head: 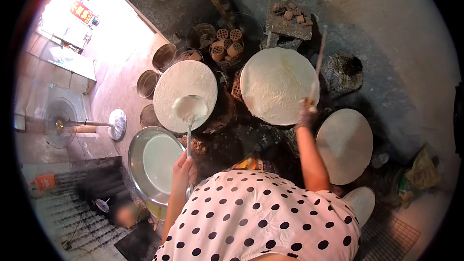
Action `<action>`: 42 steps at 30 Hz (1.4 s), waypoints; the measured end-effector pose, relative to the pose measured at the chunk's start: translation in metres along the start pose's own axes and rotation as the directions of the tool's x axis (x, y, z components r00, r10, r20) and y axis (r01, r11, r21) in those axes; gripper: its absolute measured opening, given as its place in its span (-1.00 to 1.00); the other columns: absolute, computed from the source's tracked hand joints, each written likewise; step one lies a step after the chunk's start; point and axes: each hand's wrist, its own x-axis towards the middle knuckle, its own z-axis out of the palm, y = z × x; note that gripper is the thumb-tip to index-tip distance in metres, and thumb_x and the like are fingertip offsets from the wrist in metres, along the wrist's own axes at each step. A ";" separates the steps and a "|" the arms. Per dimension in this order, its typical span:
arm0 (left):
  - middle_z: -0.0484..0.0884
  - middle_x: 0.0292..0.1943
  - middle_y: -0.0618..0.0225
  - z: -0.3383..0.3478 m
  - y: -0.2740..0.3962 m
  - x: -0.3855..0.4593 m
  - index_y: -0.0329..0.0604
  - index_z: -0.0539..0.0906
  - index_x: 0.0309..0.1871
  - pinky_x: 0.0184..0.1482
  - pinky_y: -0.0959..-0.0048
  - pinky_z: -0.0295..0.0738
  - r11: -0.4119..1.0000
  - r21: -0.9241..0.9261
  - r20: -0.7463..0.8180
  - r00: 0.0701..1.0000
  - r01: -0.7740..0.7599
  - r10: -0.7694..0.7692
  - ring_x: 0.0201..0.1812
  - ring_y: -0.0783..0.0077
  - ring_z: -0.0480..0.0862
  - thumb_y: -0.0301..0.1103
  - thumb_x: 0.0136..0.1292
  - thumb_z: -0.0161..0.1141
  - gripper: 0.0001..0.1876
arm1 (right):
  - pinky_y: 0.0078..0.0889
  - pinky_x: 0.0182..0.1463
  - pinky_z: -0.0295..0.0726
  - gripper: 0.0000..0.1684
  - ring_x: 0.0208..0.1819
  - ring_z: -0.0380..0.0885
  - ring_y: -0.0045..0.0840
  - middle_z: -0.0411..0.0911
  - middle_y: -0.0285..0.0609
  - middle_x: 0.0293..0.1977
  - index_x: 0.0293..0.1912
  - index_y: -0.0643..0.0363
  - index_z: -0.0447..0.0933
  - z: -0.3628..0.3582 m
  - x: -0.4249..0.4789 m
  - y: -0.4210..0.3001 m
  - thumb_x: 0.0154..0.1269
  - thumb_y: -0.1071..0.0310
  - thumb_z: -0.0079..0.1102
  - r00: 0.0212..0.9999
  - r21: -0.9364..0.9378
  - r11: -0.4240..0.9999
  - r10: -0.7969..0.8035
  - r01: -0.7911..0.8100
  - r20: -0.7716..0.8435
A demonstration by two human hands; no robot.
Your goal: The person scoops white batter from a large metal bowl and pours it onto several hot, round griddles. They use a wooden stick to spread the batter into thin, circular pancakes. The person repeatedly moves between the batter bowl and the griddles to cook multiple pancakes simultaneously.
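Note:
My left hand (185,171) grips the handle of a metal ladle (190,110), whose bowl lies over the left round, white-coated griddle (174,83). Below that griddle is a wide steel basin (136,166) of pale, milky liquid. My right hand (306,112), in what looks like a glove, is closed around a long thin stick (321,52) at the right edge of the larger round griddle (277,83). A pale layer with a yellowish streak covers this griddle. Another round, pale disc (346,146) is at the right of my forearm.
Perforated coal briquettes (227,45) fill a basket behind the griddles, near metal buckets (164,56). A block with rubble (289,25) stands by the wall. At the left are a pedestal fan (59,125) and a person seated low, with a bowl (102,205). A smaller pale disc (360,203) is lower right.

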 end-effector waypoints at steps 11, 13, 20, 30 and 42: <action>0.18 -0.65 0.63 0.010 -0.035 0.025 -0.01 0.28 0.40 -0.73 0.66 0.13 0.916 -0.283 -0.044 0.950 0.284 -0.308 -0.77 0.73 0.20 -0.31 0.50 -0.11 -0.57 | -0.11 0.14 0.55 -0.21 0.14 0.53 -0.24 0.50 -0.04 0.17 0.21 -0.09 0.48 0.006 0.196 0.035 0.20 -0.42 0.00 0.958 -0.773 0.624 0.136 0.116 0.253; 0.18 -0.65 0.63 0.008 -0.038 0.025 -0.01 0.27 0.41 -0.73 0.66 0.12 0.921 -0.269 -0.043 0.952 0.280 -0.302 -0.77 0.73 0.20 -0.32 0.51 -0.11 -0.57 | -0.10 0.17 0.53 -0.23 0.18 0.50 -0.24 0.47 -0.03 0.20 0.22 -0.14 0.48 0.013 0.208 0.040 0.19 -0.41 0.01 0.955 -0.833 0.523 0.107 0.183 0.277; 0.18 -0.65 0.63 0.002 -0.045 0.018 -0.01 0.25 0.42 -0.72 0.67 0.10 0.913 -0.329 -0.102 0.952 0.242 -0.289 -0.76 0.74 0.19 -0.30 0.50 -0.09 -0.55 | 0.01 -0.09 0.59 -0.39 -0.14 0.64 -0.12 0.66 0.00 -0.17 0.00 0.07 0.62 0.001 0.163 -0.017 0.36 -0.23 -0.07 0.890 -0.677 0.585 -0.220 0.447 0.399; 0.16 -0.66 0.67 -0.017 -0.039 0.000 -0.01 0.35 0.34 -0.73 0.69 0.10 0.828 -0.537 -0.084 0.967 0.160 -0.241 -0.77 0.79 0.19 -0.33 0.51 -0.12 -0.62 | -0.24 -0.07 0.59 -0.64 -0.17 0.64 -0.19 0.66 0.00 -0.18 -0.10 0.22 0.65 -0.058 0.088 -0.090 0.25 0.15 0.24 0.716 -0.427 0.578 -0.605 0.695 0.347; 0.10 -0.64 0.66 -0.020 -0.024 -0.044 -0.11 0.31 0.38 -0.76 0.70 0.01 0.988 0.014 -0.007 0.988 0.154 -0.154 -0.76 0.76 0.10 -0.34 0.51 -0.11 -0.59 | -0.16 -0.51 0.45 -0.52 -0.58 0.51 -0.28 0.49 -0.04 -0.65 -0.46 0.20 0.54 -0.142 -0.008 0.103 0.20 -0.07 0.20 0.999 -0.493 0.870 0.022 -0.005 0.029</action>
